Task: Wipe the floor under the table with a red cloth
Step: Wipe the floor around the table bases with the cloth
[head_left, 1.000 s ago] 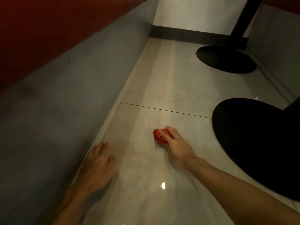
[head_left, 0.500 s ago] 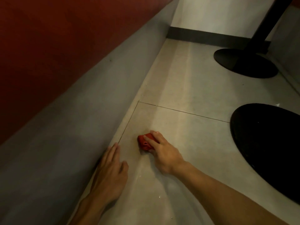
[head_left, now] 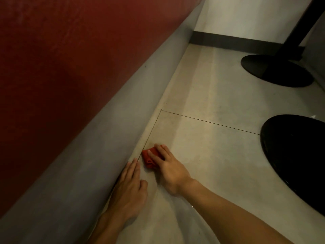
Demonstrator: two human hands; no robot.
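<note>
Two bare hands are down on the pale floor (head_left: 211, 155). Only the arms show, because the rest of the person is cut off at the near edge.

The right hand (head_left: 168, 170) lies on top of the red cloth (head_left: 148, 161). Its fingers (head_left: 161, 150) are fairly straight and press down on it. The hand hides much of the cloth, so just a bunched red lump pokes out on the left. I cannot make out the thumb, so I cannot tell if it tucks under. The cloth sits on the floor at the near left, right by a thin tile line (head_left: 150, 136) and close to the grey wall (head_left: 79, 164).

The left hand (head_left: 129, 187) is flat on the floor just beside the cloth. Its fingers are straight and together, and it holds nothing. Its outer edge is against the grey wall, and its little finger is hidden there.

Above the grey wall is a dark red panel (head_left: 70, 59), cut off at the top and left. On the right, a big black disc (head_left: 295, 155) lies on the floor, partly cut off by the right edge. Farther away is a second disc (head_left: 276, 71) with a black pole (head_left: 299, 27) going up out of sight. The room is dim, so small marks on the floor are hard to make out.
</note>
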